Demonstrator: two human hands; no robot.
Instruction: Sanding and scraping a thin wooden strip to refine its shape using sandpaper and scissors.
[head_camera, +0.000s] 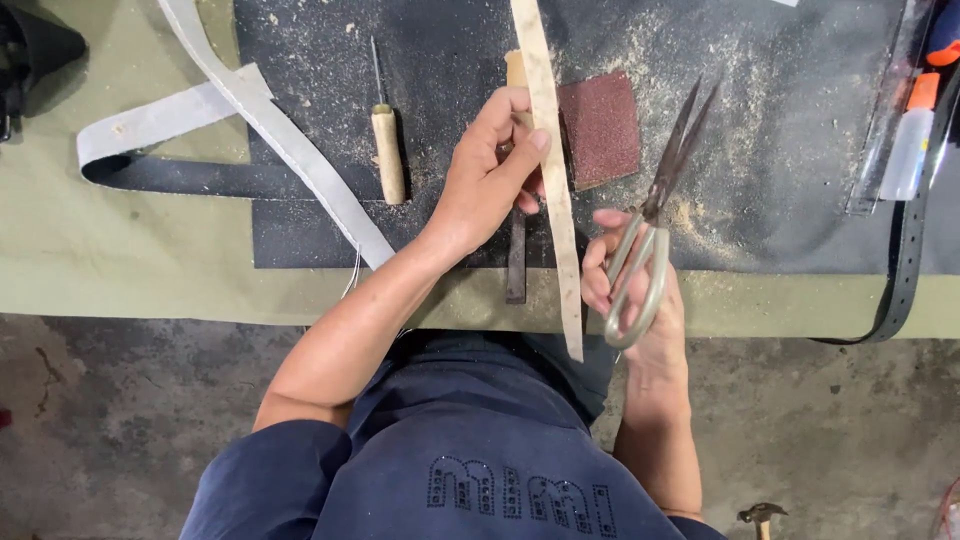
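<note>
Fingers of the left hand were pinched on a pale leather strip, thumb pressed against its left edge near eleven o'clock of the picture's centre, the other fingers curled behind it. That forearm ran down toward seven o'clock, bent at the elbow beside the person's dark blue top. The strip ran nearly straight from twelve o'clock at the top edge down to about six o'clock of the hand, its lower end hanging past the table edge.

At three o'clock from the left hand, the right hand was closed around the looped metal handles of a pair of scissors, fingers threaded through the loop, palm turned up. The dark blades were nearly shut and pointed up toward one o'clock, just beside the strip but apart from it.

On the dusty black mat lay a wooden-handled awl at nine o'clock of the left hand, and a reddish square of sandpaper just right of the strip. A wide grey strap crossed at ten o'clock.
</note>
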